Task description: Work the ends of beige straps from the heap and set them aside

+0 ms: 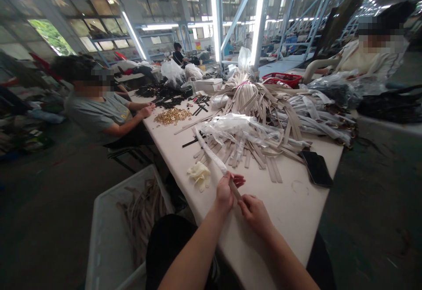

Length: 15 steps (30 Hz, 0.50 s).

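Two bare hands share one taupe strap (235, 190) above the near part of the pale table (263, 255). The left hand (226, 192) has it gripped where its white wrapping (214, 160) ends, some fingers extended; the right hand (255, 211) pinches the bare part nearer the body. From the left hand, the wrapped length runs away toward the clear plastic (231, 125), which lies over a spread of flat straps (273, 169).

Just left of the wrapped length sits a crumpled cream item (199, 175); a dark phone (316, 169) lies near the right edge. Farther off are a bundle of loose straps (247, 92), a pile of gold metal pieces (172, 116) and a red basket (281, 79). Left of the table, a white bin (108, 237) holds more straps. One seated person (95, 109) works at the left side, another (369, 59) is at the far right.
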Each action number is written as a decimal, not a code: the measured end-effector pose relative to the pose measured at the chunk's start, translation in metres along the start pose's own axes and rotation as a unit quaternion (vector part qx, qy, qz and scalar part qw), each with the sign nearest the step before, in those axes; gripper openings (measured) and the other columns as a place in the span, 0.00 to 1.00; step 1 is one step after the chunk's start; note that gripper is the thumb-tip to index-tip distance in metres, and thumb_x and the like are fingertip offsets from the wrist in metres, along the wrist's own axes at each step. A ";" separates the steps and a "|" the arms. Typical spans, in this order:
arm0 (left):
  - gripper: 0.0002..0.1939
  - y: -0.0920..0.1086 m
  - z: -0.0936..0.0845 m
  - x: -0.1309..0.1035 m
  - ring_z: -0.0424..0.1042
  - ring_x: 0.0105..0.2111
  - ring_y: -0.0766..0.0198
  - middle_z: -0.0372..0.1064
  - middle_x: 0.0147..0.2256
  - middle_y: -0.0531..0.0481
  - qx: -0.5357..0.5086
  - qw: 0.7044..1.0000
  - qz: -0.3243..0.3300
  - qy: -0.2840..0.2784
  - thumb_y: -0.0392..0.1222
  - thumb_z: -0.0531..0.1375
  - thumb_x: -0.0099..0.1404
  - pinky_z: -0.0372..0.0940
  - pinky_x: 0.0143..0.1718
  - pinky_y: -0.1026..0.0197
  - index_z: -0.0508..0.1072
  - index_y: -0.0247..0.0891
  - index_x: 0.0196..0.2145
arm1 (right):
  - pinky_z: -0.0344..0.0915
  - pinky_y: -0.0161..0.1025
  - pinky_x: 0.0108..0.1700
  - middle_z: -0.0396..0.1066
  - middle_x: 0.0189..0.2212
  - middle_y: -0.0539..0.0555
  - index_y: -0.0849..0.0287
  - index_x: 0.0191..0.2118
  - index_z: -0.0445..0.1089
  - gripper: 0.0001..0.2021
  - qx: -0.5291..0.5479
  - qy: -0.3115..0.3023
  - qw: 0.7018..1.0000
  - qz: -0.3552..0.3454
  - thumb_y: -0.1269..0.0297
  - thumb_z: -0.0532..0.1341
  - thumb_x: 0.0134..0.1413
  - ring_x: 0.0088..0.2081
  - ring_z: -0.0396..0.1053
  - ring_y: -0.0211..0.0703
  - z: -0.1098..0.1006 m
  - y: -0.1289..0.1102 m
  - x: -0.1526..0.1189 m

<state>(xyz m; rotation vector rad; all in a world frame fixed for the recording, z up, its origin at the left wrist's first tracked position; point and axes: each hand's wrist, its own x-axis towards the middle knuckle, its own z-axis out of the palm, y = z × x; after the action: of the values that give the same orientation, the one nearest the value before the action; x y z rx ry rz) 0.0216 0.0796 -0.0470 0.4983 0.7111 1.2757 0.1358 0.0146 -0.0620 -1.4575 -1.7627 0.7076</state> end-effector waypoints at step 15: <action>0.18 -0.024 0.000 -0.013 0.76 0.38 0.53 0.76 0.33 0.39 0.008 0.998 -0.054 -0.024 0.53 0.65 0.60 0.68 0.42 0.54 0.69 0.35 0.25 | 0.65 0.38 0.37 0.78 0.34 0.57 0.59 0.42 0.76 0.21 0.102 0.045 0.992 0.060 0.51 0.51 0.66 0.35 0.74 0.48 0.005 0.006 0.010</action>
<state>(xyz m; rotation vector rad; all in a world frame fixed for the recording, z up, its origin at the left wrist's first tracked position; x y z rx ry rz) 0.0365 0.0611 -0.0614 0.4950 0.6983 1.1538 0.1343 0.0259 -0.0673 -1.4408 -1.4969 0.8460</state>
